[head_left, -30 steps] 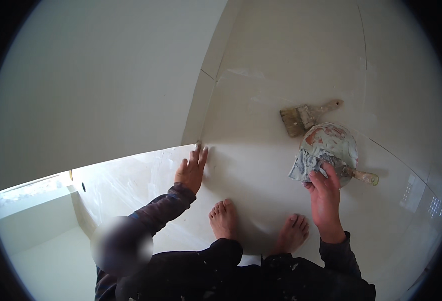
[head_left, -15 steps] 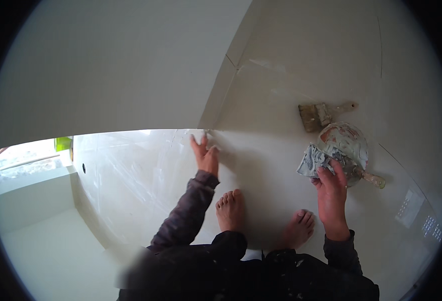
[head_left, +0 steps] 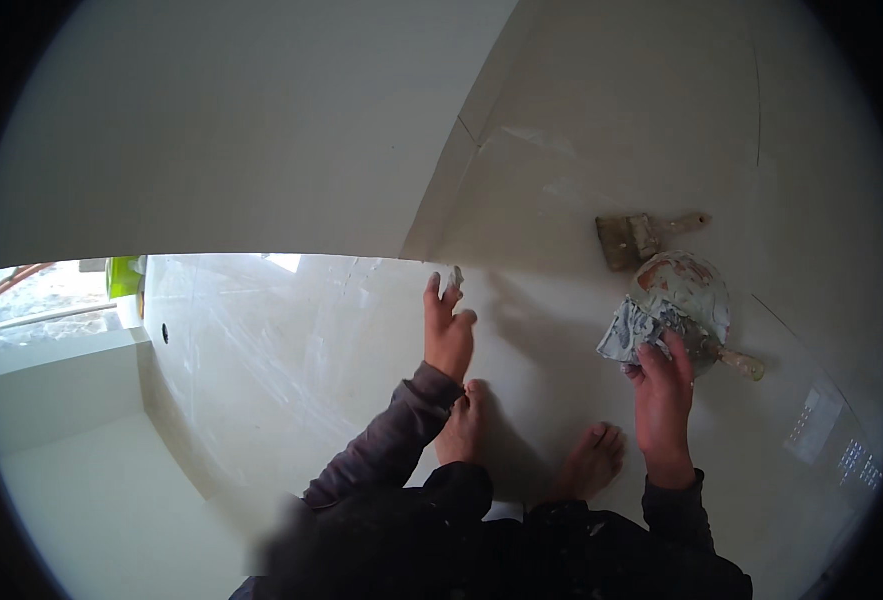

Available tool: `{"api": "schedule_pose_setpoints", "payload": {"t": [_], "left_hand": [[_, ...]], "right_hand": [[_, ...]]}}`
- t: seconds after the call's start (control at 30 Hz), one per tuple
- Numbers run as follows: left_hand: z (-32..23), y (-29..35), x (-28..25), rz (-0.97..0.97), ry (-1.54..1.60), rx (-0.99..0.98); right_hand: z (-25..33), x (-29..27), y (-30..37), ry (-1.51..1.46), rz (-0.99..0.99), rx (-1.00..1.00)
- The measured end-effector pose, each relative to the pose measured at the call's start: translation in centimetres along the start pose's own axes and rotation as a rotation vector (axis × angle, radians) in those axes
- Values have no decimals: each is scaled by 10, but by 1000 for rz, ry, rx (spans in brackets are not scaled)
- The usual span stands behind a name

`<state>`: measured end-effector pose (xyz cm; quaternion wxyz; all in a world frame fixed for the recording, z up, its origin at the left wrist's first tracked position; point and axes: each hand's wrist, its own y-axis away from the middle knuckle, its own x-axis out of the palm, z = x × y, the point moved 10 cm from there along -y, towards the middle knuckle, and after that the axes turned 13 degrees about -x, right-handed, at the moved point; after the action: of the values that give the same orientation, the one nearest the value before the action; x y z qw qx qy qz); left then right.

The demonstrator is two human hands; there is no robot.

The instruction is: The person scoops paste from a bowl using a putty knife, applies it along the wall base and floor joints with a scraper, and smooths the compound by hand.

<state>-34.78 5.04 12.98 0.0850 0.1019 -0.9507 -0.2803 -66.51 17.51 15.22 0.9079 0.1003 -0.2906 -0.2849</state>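
Note:
My left hand (head_left: 448,325) reaches to the foot of the white wall corner, its fingers stretched and apart. A dab of whitish paste (head_left: 456,273) sits at a fingertip. On the right, my right hand (head_left: 663,385) grips a flat piece smeared with grey putty (head_left: 625,331); whether it is a blade or something softer I cannot tell. It is held over the near side of a round, putty-coated container (head_left: 703,276). A tool handle (head_left: 741,363) sticks out to the right from behind my fingers, its other end hidden.
A wide paintbrush (head_left: 621,243) lies on the pale tiled floor (head_left: 571,200) beyond the container. The white wall (head_left: 221,130) fills the upper left, a baseboard (head_left: 441,190) running along its side. My bare feet (head_left: 596,460) stand between my hands. A bright opening (head_left: 56,295) shows at far left.
My left hand has moved right, off the base of the wall corner, and paste now shows at its fingertip. My right hand keeps its grip, almost unmoved, on the putty-smeared piece.

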Motion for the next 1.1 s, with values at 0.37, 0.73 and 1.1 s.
{"api": "schedule_pose_setpoints", "payload": {"t": [0.37, 0.73, 1.1], "left_hand": [[-23, -24, -15, -272, -2449, 989], [-58, 9, -72, 81, -1734, 499], [1, -31, -25, -64, -79, -8]], "right_hand": [[7, -8, 5, -30, 16, -54], [7, -27, 18, 53, -60, -24], [18, -24, 20, 79, -48, -64]]}}
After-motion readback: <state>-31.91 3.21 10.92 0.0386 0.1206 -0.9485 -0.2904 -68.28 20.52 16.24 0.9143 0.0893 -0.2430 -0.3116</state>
